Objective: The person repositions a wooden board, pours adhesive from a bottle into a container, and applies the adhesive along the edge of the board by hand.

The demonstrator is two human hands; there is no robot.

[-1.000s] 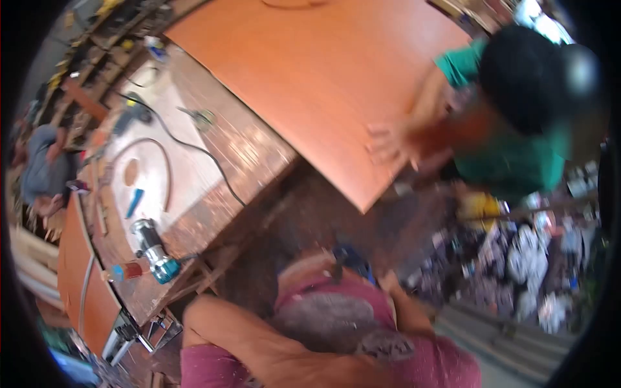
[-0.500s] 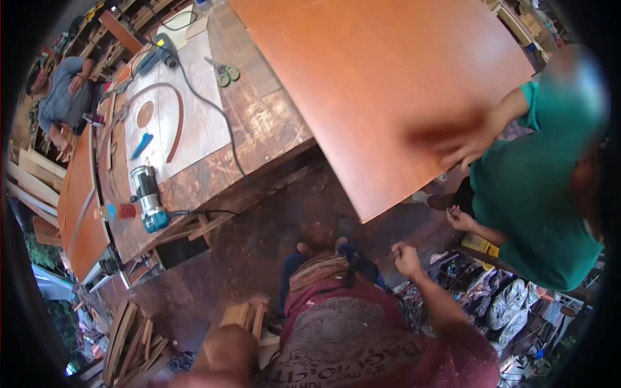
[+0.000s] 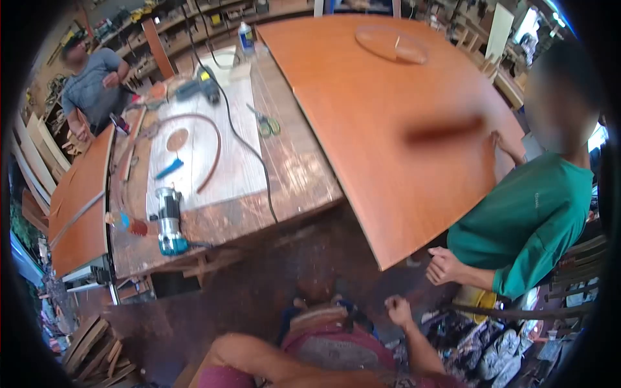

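Note:
My right hand (image 3: pixel 399 312) hangs low beside my body with its fingers curled in, and nothing shows in it. It is apart from the near corner of the large orange-brown board (image 3: pixel 388 181), which overhangs the workbench (image 3: pixel 294 174). My left arm is bent across the bottom of the view, its hand out of sight. On the bench lie a trim router (image 3: pixel 169 223) with a teal end, a curved brown strip (image 3: pixel 215 158), a blue tool (image 3: pixel 169 169), a round wooden disc (image 3: pixel 177 139), green-handled scissors (image 3: pixel 265 123) and a heat gun (image 3: pixel 200 89).
A co-worker in a green shirt (image 3: pixel 527 220) stands at the board's right edge. Another person in grey (image 3: pixel 97 81) is at the far left. A cable (image 3: pixel 249 145) crosses the bench. Wood offcuts (image 3: pixel 97 352) lie at lower left, and scrap (image 3: pixel 479 346) at lower right.
My view has tilted up, showing more of the board and shelves. My left arm has come across my body. The co-worker in green now stands more upright.

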